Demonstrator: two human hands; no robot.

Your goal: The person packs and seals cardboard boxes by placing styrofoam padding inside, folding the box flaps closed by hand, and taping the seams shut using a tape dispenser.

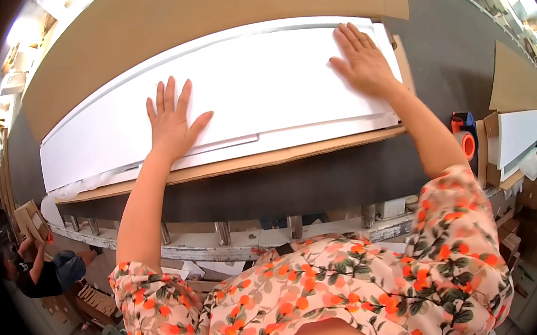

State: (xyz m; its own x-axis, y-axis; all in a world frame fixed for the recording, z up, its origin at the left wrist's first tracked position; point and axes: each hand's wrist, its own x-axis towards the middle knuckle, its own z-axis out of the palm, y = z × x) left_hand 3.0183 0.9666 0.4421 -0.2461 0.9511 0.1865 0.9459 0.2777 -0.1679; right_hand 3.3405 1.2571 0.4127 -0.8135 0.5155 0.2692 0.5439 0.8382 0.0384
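A long white panel (266, 80) lies flat inside an opened cardboard box (249, 163) on the dark belt. My left hand (172, 122) rests on the panel left of its middle, palm down with the fingers spread. Toward the panel's right end, my right hand (363, 61) lies on it the same way, fingertips near the far edge. Neither hand grips anything. Along the near side, the edge of another white piece (227, 143) shows beside the panel. White wrapping (83, 186) sticks out at the box's near left corner.
The box's wide flap (221, 7) stands open on the far side. A tape dispenser (464, 136) with an orange core sits on the dark belt (252, 195) at right. Beyond it is another open carton (518, 137) with white panels. At far left a person (45, 266) handles a carton.
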